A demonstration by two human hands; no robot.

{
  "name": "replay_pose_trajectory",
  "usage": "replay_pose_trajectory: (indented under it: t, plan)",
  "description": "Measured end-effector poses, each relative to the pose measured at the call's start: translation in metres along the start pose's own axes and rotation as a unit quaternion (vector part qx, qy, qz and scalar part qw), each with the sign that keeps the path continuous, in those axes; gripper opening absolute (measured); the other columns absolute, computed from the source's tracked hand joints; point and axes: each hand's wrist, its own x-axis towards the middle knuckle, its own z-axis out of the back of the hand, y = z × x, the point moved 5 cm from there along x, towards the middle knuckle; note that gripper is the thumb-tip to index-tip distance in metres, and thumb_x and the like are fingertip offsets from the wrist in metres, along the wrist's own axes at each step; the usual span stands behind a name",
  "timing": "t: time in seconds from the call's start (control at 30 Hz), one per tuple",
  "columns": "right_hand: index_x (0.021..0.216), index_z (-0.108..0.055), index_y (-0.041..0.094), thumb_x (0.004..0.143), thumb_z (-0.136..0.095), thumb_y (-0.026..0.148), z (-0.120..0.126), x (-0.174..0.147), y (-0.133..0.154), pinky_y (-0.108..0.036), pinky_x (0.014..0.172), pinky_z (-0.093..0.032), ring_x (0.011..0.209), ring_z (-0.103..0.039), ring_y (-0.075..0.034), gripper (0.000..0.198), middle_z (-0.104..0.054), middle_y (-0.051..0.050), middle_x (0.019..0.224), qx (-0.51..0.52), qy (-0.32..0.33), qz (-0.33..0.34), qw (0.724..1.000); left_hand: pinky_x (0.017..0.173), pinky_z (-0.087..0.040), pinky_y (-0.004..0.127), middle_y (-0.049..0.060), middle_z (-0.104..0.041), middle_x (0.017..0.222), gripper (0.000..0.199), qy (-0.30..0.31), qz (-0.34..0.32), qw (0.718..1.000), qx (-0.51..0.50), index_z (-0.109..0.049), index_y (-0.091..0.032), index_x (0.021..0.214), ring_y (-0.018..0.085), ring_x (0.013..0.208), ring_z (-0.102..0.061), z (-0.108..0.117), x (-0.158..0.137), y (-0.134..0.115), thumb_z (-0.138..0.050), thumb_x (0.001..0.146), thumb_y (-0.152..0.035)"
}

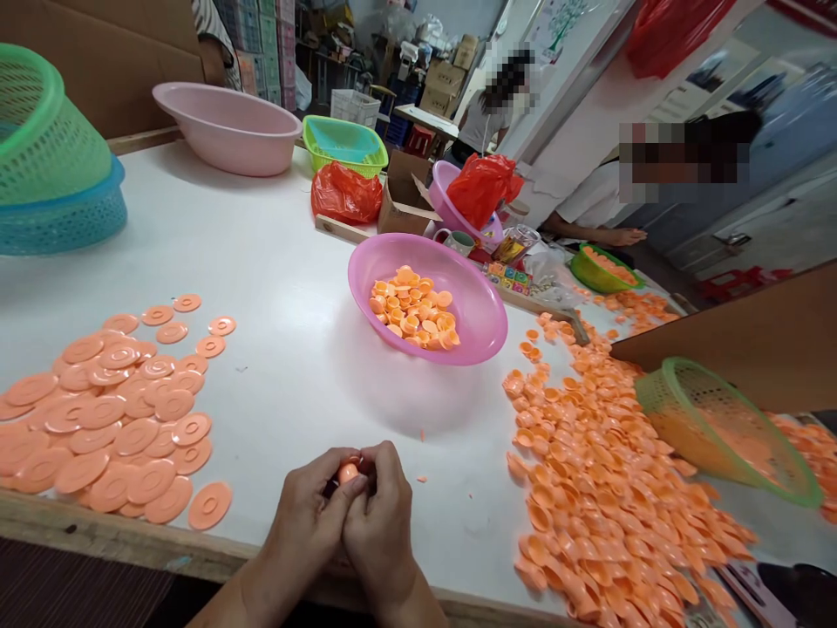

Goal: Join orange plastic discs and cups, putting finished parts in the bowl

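Near the table's front edge, my left hand (312,499) and my right hand (381,506) come together, both closed around one small orange plastic piece (349,472). Fingers cover most of that piece, so its full shape is hidden. Beyond my hands stands a pink basin (471,323) holding small orange plastic cups. To the left lies a spread pile of flat orange discs (134,436) with raised rings. A large heap of small orange cup-shaped pieces (595,488) covers the table on the right.
A green mesh basket (725,384) with orange pieces lies tilted at right. Behind are a pale pink basin (228,139), red plastic bags (346,194) and a cardboard box (405,196). Stacked green and blue baskets (58,214) stand left. Other people (598,201) are in the background.
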Motion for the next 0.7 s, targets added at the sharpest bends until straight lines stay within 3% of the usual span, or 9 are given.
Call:
replay_pose_trajectory:
  t: [0.1, 0.17, 0.27, 0.33, 0.47, 0.53, 0.7]
  plan:
    - [0.106, -0.058, 0.021, 0.086, -0.045, 0.013, 0.009, 0.013, 0.009, -0.03, 0.064, -0.053, 0.078, -0.062, -0.018, 0.025, -0.06, -0.006, 0.094, 0.019, 0.021, 0.053, 0.998, 0.086, -0.056, 0.028, 0.007, -0.072, 0.114, 0.034, 0.021, 0.021, 0.996, -0.088, -0.06, -0.023, 0.12, 0.019, 0.098, -0.07, 0.0, 0.004, -0.001, -0.062, 0.087, -0.032]
    - [0.106, -0.061, 0.023, 0.086, -0.045, 0.012, 0.014, 0.019, 0.014, -0.03, 0.07, -0.055, 0.085, -0.063, -0.017, 0.028, -0.061, -0.006, 0.098, 0.045, 0.036, 0.068, 0.996, 0.091, -0.056, 0.031, 0.007, -0.069, 0.121, 0.045, 0.012, 0.042, 0.984, -0.175, -0.053, -0.024, 0.124, 0.02, 0.103, -0.069, 0.0, 0.006, -0.002, -0.068, 0.082, -0.029]
    - [0.095, -0.059, 0.022, 0.088, -0.05, 0.015, 0.018, 0.02, 0.006, -0.026, 0.063, -0.055, 0.074, -0.063, -0.015, 0.013, -0.062, -0.002, 0.085, 0.101, 0.04, -0.007, 0.994, 0.087, -0.058, 0.033, 0.007, -0.071, 0.113, 0.034, -0.012, 0.066, 0.972, -0.226, -0.061, -0.021, 0.108, 0.022, 0.1, -0.07, 0.002, 0.007, 0.001, -0.073, 0.078, -0.03]
    - [0.1, -0.057, 0.022, 0.089, -0.051, 0.015, 0.017, 0.016, 0.0, -0.025, 0.059, -0.054, 0.071, -0.063, -0.015, 0.015, -0.064, -0.003, 0.087, 0.105, 0.046, -0.032, 0.993, 0.08, -0.058, 0.031, 0.006, -0.074, 0.099, 0.023, -0.023, 0.066, 0.982, -0.178, -0.067, -0.019, 0.096, 0.022, 0.091, -0.07, 0.004, 0.007, 0.003, -0.072, 0.078, -0.032]
    - [0.112, -0.059, 0.023, 0.086, -0.042, 0.007, 0.017, 0.011, 0.003, -0.032, 0.076, -0.054, 0.091, -0.063, -0.019, 0.035, -0.064, -0.006, 0.103, 0.014, 0.073, 0.082, 0.994, 0.075, -0.054, 0.027, 0.003, -0.072, 0.087, 0.016, -0.04, 0.015, 0.999, -0.031, -0.071, -0.021, 0.093, 0.018, 0.081, -0.067, 0.011, 0.005, 0.001, -0.068, 0.081, -0.03]
    - [0.106, -0.06, 0.022, 0.084, -0.041, 0.005, 0.019, 0.011, 0.003, -0.032, 0.074, -0.052, 0.086, -0.061, -0.019, 0.034, -0.062, -0.005, 0.094, -0.011, 0.078, 0.103, 0.992, 0.074, -0.052, 0.026, 0.002, -0.071, 0.088, 0.015, -0.022, -0.016, 1.0, 0.008, -0.07, -0.022, 0.096, 0.017, 0.081, -0.065, 0.009, 0.002, -0.002, -0.065, 0.083, -0.028]
    - [0.086, -0.05, 0.021, 0.079, -0.043, 0.009, 0.016, 0.008, 0.0, -0.03, 0.058, -0.046, 0.067, -0.056, -0.017, 0.016, -0.055, -0.003, 0.08, 0.002, 0.042, 0.077, 0.996, 0.07, -0.049, 0.024, 0.002, -0.068, 0.086, 0.017, -0.013, -0.097, 0.994, 0.058, -0.068, -0.023, 0.101, 0.015, 0.078, -0.064, 0.002, -0.004, -0.01, -0.053, 0.091, -0.023]
